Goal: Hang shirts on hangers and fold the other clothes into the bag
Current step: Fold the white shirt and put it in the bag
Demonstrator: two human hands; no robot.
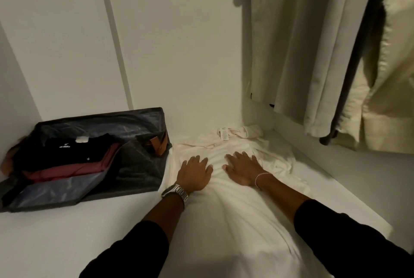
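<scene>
While the bag (94,161) sits open at lower left with folded clothes inside, the cream garment (235,177) is pressed flat at centre by left hand (195,173) and right hand (243,169), fingers spread, nothing gripped. Uneven smoothing could bunch the crumpled right sleeve.

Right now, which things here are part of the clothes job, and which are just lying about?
Part of the job:
- white garment, pressed flat by left hand and right hand
- bag holding folded clothes
- hanging shirts

Just there:
- white shelf
- wristwatch
</scene>
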